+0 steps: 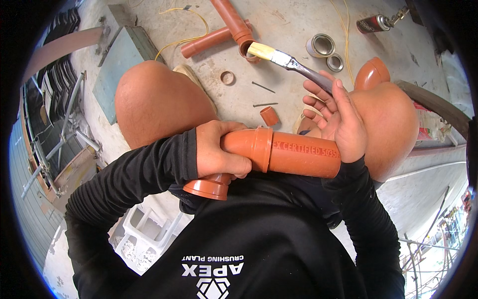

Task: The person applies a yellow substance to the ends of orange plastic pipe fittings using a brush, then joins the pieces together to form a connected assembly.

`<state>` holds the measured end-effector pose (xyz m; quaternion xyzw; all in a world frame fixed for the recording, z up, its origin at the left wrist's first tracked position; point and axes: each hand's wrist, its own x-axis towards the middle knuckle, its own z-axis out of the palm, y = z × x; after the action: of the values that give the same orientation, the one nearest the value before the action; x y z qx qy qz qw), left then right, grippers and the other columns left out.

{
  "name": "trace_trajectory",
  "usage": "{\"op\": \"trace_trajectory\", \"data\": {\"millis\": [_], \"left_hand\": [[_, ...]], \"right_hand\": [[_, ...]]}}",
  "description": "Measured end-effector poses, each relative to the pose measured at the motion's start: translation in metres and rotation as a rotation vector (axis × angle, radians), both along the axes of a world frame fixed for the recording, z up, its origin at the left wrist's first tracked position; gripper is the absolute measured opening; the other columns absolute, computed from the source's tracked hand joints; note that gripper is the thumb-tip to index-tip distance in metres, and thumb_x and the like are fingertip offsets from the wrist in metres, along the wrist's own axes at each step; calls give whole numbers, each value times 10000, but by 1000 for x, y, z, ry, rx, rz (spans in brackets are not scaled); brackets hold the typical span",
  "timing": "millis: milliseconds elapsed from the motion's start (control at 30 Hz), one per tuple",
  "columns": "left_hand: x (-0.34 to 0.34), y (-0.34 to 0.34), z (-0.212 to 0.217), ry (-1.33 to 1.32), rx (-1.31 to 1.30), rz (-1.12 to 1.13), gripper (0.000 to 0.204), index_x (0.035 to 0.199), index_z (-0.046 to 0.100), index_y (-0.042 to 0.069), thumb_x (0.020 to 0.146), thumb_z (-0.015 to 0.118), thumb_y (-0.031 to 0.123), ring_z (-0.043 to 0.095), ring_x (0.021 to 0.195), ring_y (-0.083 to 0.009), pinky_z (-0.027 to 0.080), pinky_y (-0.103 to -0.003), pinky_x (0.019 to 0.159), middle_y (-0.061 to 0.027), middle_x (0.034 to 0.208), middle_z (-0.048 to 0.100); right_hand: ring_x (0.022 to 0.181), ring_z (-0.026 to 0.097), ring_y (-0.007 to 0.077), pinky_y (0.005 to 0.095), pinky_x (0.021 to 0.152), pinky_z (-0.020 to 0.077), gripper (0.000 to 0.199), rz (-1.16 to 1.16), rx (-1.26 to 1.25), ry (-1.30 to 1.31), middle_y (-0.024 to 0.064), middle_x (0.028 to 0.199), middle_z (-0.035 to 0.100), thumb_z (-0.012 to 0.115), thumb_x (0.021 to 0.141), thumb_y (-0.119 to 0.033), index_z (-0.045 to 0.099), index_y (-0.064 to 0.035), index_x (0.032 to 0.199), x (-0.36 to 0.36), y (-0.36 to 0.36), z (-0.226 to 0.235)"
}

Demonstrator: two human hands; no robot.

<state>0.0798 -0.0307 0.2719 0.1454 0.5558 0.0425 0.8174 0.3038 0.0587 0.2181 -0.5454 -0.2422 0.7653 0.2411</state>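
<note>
My left hand (213,152) is wrapped round an orange plastic elbow fitting (245,144), whose flared mouth points down toward my lap. A straight orange pipe (306,158) joins the elbow's collar and lies across to the right. Above the pipe's right end, my right hand (346,127) holds a paintbrush (306,73) by its dark handle, at the thumb, with the other fingers spread loosely. The brush's pale yellow bristles point up and left. In the picture they overlap the open end of an orange branched pipe (239,30) on the floor.
On the concrete floor are an open metal can (320,46), a smaller round tin (335,63) and a gas canister with a torch head (376,24). Nearer lie an orange ring (227,77), two nails, a short pipe piece (269,116) and another elbow (372,74). A white stool (149,226) stands lower left.
</note>
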Motion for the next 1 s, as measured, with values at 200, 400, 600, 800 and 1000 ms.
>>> {"op": "trace_trajectory", "data": {"millis": [200,400,600,800,1000], "left_hand": [[1,0,0,15,3,-13,598,1278,527,-26,726,727,87,677,738,-174,569,-307,702,-89,893,681],[0,1,0,12,-5,-8,592,1277,531,-24,728,723,80,677,737,-173,569,-307,696,-88,891,682],[1,1,0,11,5,-18,578,1253,543,-22,716,732,76,675,732,-173,565,-301,690,-87,887,682],[2,2,2,15,-1,1,574,1249,546,-23,713,728,72,672,730,-173,565,-301,684,-84,880,678],[8,-3,5,1,-1,17,578,1255,543,-24,715,723,77,672,731,-174,565,-302,683,-84,875,676]], "right_hand": [[982,601,156,286,865,476,522,7,0,6,116,1157,679,492,1039,-447,527,-36,1358,1,1,0],[985,603,157,287,867,476,525,9,0,8,114,1160,679,491,1039,-450,527,-36,1358,1,0,1],[985,604,161,289,868,476,522,-1,3,-2,116,1156,680,490,1038,-449,533,-34,1354,0,0,1],[986,604,162,290,873,476,526,11,11,1,121,1163,677,484,1041,-450,527,-33,1357,2,0,0],[984,603,161,291,872,478,517,11,6,11,117,1162,675,479,1045,-442,526,-31,1355,8,-4,4]]}}
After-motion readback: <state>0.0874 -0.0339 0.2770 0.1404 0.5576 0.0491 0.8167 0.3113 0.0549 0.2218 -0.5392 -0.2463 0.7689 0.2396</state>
